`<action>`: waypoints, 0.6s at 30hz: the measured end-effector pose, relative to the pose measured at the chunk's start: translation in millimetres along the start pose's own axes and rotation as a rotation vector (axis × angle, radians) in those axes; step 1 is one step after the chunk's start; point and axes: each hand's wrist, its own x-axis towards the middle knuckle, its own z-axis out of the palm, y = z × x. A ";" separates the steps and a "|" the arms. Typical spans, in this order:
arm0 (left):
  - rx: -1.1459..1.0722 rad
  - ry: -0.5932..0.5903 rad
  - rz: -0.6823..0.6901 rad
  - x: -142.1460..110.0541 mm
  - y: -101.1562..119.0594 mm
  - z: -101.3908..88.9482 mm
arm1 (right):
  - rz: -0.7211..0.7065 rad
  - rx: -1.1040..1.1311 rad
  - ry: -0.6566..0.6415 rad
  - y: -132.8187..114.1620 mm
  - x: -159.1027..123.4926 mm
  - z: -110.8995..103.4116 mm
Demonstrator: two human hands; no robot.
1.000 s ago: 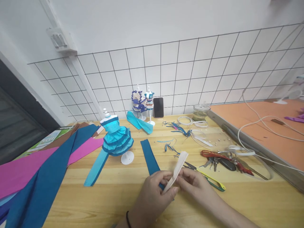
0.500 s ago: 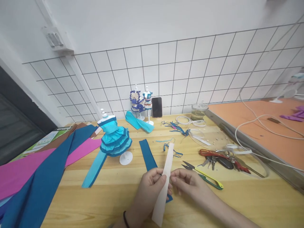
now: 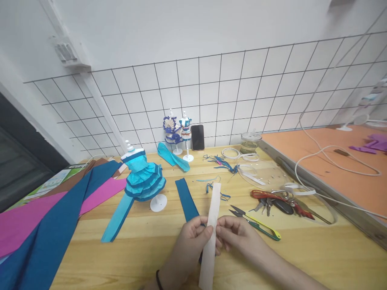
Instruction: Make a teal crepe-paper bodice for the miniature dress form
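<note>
A long pale cream strip, apparently crepe paper (image 3: pixel 213 205), runs upright between my hands over the table. My left hand (image 3: pixel 191 241) pinches its left edge between thumb and fingers. From the other side, my right hand (image 3: pixel 237 234) grips the right edge with thumb and fingertips. A dark blue paper strip (image 3: pixel 186 199) lies beneath, partly hidden by my left hand. Thread snips (image 3: pixel 256 223) with yellow and green handles rest just beyond my right hand. To the left, a small dress form wears a ruffled turquoise dress (image 3: pixel 145 179), with a turquoise strip (image 3: pixel 117 217) beside it.
Blue and pink paper sheets (image 3: pixel 65 221) cover the left side. Two small dressed forms (image 3: pixel 186 129) and a phone (image 3: pixel 198 137) stand at the back. Blue scraps (image 3: pixel 225 164), keys (image 3: pixel 267 205), a lidded glass bowl (image 3: pixel 250 143) and a white cable (image 3: pixel 347 201) lie right.
The cream strip has turned slightly more upright, its lower end shifting right. Both hands keep hold of it. The whole view has shifted a little.
</note>
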 end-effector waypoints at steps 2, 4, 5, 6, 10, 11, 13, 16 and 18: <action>0.023 -0.002 0.008 0.0 -1.2 0.7 | 0.008 -0.019 0.016 -0.8 0.1 1.3; 0.059 0.057 0.034 0.2 -2.8 1.3 | -0.002 -0.068 0.037 -1.2 0.0 2.0; 0.081 0.108 0.066 0.4 -3.7 1.6 | -0.009 -0.096 0.053 -1.1 0.0 2.0; 0.107 0.165 0.111 0.6 -4.5 1.7 | -0.017 -0.121 0.069 -0.8 -0.1 1.8; 0.305 0.232 0.248 -0.4 -6.2 1.0 | -0.039 -0.166 0.103 0.6 -0.6 1.1; 0.356 0.205 0.251 -1.0 -6.1 0.6 | -0.051 -0.165 0.104 0.5 -0.7 1.2; 0.414 0.198 0.255 -2.2 -5.7 -0.3 | -0.080 -0.172 0.104 -0.6 -0.6 1.9; 0.432 0.283 0.276 -2.8 -5.7 -2.1 | -0.117 -0.226 0.105 -2.8 -0.3 3.0; 0.431 0.274 0.280 -2.2 -6.0 -2.7 | -0.138 -0.276 0.127 -4.0 -0.3 3.3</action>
